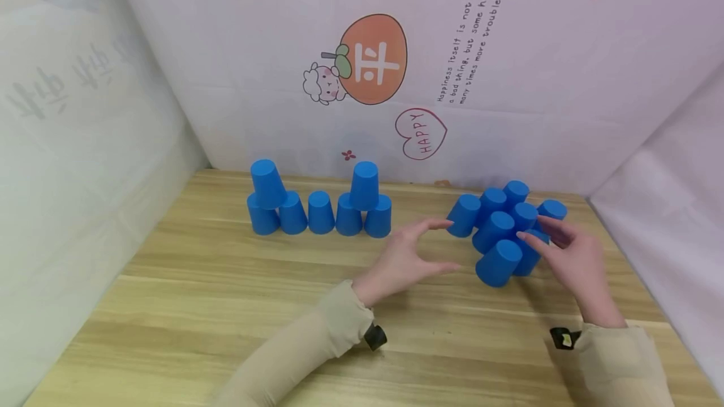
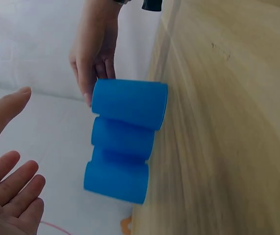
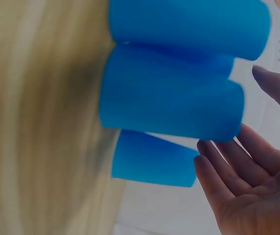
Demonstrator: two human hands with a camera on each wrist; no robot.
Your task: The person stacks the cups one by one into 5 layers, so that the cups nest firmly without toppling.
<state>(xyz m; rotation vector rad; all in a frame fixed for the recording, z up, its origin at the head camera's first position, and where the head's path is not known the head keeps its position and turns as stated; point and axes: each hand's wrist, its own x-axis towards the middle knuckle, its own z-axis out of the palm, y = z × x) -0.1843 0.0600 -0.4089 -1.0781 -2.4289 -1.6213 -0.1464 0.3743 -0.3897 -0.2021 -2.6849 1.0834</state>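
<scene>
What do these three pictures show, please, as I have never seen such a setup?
No machine here: a person works bare-handed. The wide picture comes from a camera on the head; the others from one on each wrist. On the wooden table stand upside-down blue cups: a row of five with two cups on top, and a cluster to the right. The left hand, open beside the cluster, holds nothing. The right hand is on its other side, thumb apart from the fingers, with no clear grip; whether it touches a cup is unclear.
</scene>
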